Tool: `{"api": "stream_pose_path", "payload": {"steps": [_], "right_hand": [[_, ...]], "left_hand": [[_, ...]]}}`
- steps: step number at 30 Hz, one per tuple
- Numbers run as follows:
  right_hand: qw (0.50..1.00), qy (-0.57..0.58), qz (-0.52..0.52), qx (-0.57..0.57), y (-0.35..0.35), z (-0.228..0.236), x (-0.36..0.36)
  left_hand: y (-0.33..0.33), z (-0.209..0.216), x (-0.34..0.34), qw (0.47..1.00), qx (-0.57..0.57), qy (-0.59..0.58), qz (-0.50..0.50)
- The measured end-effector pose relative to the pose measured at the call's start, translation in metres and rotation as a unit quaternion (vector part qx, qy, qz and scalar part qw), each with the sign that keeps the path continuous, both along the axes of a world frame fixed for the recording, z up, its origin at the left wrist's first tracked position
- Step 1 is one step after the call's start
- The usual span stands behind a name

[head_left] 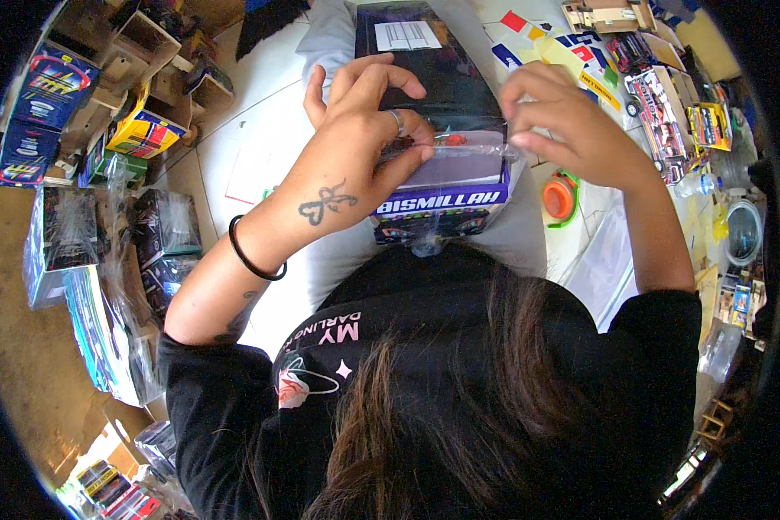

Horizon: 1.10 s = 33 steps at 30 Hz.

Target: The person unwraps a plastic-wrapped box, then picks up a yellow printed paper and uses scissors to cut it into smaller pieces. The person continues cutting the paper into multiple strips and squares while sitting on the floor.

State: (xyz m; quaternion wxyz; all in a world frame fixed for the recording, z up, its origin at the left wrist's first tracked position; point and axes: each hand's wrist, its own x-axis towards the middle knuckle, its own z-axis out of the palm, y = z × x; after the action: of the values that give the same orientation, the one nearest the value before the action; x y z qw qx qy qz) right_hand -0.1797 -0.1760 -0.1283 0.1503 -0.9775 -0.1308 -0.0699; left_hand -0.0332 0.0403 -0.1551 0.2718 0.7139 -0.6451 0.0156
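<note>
A dark box with a purple end (442, 201) rests between my legs, a white label on its far top. Clear plastic film (468, 149) lies over its near edge and hangs down the front. My left hand (364, 130) reaches across the box from the left, thumb and forefinger pinched on the film's edge, the other fingers curled above the dark top. At the box's right side my right hand (559, 126) is closed, its thumb and fingertips at the film's right end. What lies inside its grip is partly hidden.
An orange disc with a green rim (560, 199) lies on the floor at right, near a clear plastic sheet (602, 260). Toy trucks (659, 117) and colourful cut card pieces (572, 56) are beyond. Stacked boxes (56, 113) and plastic-wrapped packs (69, 230) stand at left.
</note>
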Motion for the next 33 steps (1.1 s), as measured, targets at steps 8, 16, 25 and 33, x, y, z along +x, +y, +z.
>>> {"api": "stream_pose_path", "payload": {"steps": [8, 16, 25, 33], "right_hand": [[0.990, -0.136, -0.007, 0.018, 0.043, -0.026, 0.011], [0.986, -0.142, -0.017, 0.088, 0.045, -0.028, 0.013], [0.988, -0.122, 0.005, 0.096, 0.043, -0.027, 0.016], [0.965, -0.252, -0.052, -0.051, 0.050, -0.032, 0.014]], "left_hand": [[0.000, -0.005, 0.002, 1.000, -0.012, 0.013, -0.006], [0.043, 0.002, 0.015, 0.992, -0.025, -0.099, 0.077], [0.006, 0.006, -0.008, 0.998, -0.044, -0.039, -0.002], [-0.002, -0.003, -0.005, 0.996, 0.012, 0.076, 0.033]]}}
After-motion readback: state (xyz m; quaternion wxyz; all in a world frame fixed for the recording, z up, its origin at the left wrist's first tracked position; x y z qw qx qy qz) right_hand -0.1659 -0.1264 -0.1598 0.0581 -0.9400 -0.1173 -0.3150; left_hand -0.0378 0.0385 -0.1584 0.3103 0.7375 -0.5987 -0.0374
